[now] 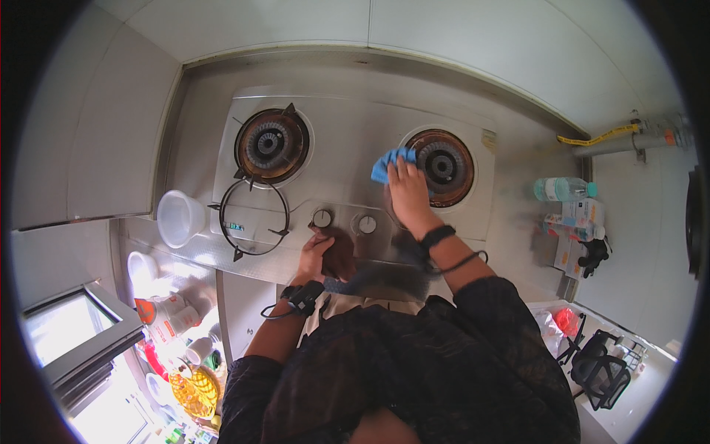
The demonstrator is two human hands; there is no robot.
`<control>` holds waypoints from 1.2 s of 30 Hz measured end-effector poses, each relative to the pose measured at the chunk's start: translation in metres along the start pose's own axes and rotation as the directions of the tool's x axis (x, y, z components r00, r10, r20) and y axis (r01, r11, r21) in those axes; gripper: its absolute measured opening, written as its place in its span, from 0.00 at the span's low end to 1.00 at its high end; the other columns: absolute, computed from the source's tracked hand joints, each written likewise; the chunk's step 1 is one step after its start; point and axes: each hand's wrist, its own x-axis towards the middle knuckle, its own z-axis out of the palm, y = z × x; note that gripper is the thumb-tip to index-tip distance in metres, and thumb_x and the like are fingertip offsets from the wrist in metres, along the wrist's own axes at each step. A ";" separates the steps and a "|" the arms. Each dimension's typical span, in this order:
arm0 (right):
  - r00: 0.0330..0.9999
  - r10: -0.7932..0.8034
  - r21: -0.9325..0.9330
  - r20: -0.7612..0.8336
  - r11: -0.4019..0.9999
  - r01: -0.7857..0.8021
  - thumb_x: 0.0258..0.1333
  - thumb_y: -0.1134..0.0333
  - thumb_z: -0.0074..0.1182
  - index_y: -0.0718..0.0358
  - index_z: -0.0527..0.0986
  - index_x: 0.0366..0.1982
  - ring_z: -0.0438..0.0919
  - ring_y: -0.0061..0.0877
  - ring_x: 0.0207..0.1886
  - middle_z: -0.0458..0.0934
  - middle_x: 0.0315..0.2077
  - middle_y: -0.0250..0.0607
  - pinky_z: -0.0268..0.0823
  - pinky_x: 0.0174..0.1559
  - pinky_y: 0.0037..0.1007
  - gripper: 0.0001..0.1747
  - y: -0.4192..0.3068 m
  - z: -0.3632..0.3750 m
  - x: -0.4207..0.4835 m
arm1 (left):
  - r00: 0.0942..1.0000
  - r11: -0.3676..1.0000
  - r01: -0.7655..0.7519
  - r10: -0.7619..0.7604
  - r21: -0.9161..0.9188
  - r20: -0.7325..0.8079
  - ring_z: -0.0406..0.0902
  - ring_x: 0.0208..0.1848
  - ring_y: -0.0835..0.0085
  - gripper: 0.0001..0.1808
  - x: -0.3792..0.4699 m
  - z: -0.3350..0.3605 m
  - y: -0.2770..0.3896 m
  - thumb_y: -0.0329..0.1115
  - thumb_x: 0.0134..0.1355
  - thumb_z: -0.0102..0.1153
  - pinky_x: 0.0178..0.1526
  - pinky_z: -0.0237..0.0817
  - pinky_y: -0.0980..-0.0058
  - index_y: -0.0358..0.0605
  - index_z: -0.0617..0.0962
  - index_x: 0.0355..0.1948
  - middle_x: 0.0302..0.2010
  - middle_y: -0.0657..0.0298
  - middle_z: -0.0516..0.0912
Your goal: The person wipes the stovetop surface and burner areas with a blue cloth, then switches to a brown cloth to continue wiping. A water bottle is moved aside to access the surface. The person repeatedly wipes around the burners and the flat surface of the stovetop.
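Observation:
My right hand (409, 194) lies over a crumpled blue cloth (383, 167), fingers spread on it against the stainless-steel gas stove (344, 150). The cloth touches the left side of the right burner (442, 166), which has a rusty brown rim. At the stove's front edge is my left hand (314, 256), just below the left control knob (321, 217). A dark brown patch adjoins its fingers; I cannot tell whether it is a held thing or a reflection. A black pot-support ring (289, 211) lies in front of the left burner (270, 144), partly overlapping its edge.
A white plastic tub (180, 218) stands left of the stove. Two plastic bottles, one greenish (563, 189) and one clear (574, 227), lie at the right by a carton. Paper cups and a yellow basket (194, 391) crowd the lower left. Wall panels bound the back.

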 end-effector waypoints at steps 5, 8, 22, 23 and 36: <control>0.998 -0.055 0.089 0.006 0.995 0.055 0.50 0.69 0.48 0.68 0.71 0.50 0.70 0.38 0.51 0.71 0.53 0.54 0.63 0.52 0.37 0.22 -0.002 -0.027 -0.082 | 0.998 0.999 -0.012 0.014 -0.035 0.061 0.79 0.46 0.65 0.14 0.002 -0.003 -0.004 0.28 0.59 0.56 0.51 0.71 0.66 0.40 0.76 0.46 0.43 0.58 0.81; 0.993 -0.067 0.100 0.096 0.993 0.058 0.50 0.68 0.49 0.67 0.71 0.51 0.69 0.38 0.53 0.69 0.55 0.53 0.63 0.53 0.37 0.23 0.002 -0.034 -0.111 | 0.999 0.999 -0.020 0.021 -0.032 0.036 0.79 0.46 0.65 0.14 0.003 -0.003 -0.006 0.28 0.59 0.56 0.52 0.70 0.66 0.41 0.76 0.47 0.44 0.58 0.81; 1.000 -0.018 0.209 0.014 0.978 0.014 0.50 0.71 0.49 0.66 0.71 0.51 0.69 0.39 0.54 0.69 0.56 0.51 0.63 0.54 0.40 0.23 0.011 -0.023 -0.072 | 1.000 0.999 0.012 -0.012 -0.051 -0.002 0.79 0.44 0.65 0.11 -0.010 0.015 0.008 0.26 0.58 0.57 0.49 0.71 0.66 0.41 0.77 0.44 0.41 0.58 0.82; 1.000 -0.022 0.226 0.013 0.974 0.019 0.49 0.71 0.49 0.65 0.71 0.51 0.69 0.39 0.54 0.69 0.56 0.50 0.63 0.54 0.40 0.24 0.018 -0.027 -0.087 | 1.000 0.998 0.017 -0.016 -0.067 0.019 0.79 0.44 0.65 0.11 -0.010 0.015 0.008 0.26 0.58 0.56 0.49 0.71 0.66 0.41 0.77 0.43 0.41 0.58 0.82; 0.996 0.046 0.207 -0.082 0.978 -0.028 0.47 0.71 0.51 0.61 0.73 0.50 0.70 0.36 0.52 0.71 0.55 0.41 0.64 0.52 0.38 0.23 0.014 -0.020 -0.090 | 1.000 0.999 0.004 -0.004 -0.046 -0.001 0.79 0.44 0.64 0.12 -0.012 0.014 0.009 0.28 0.58 0.57 0.48 0.72 0.65 0.41 0.77 0.44 0.41 0.57 0.81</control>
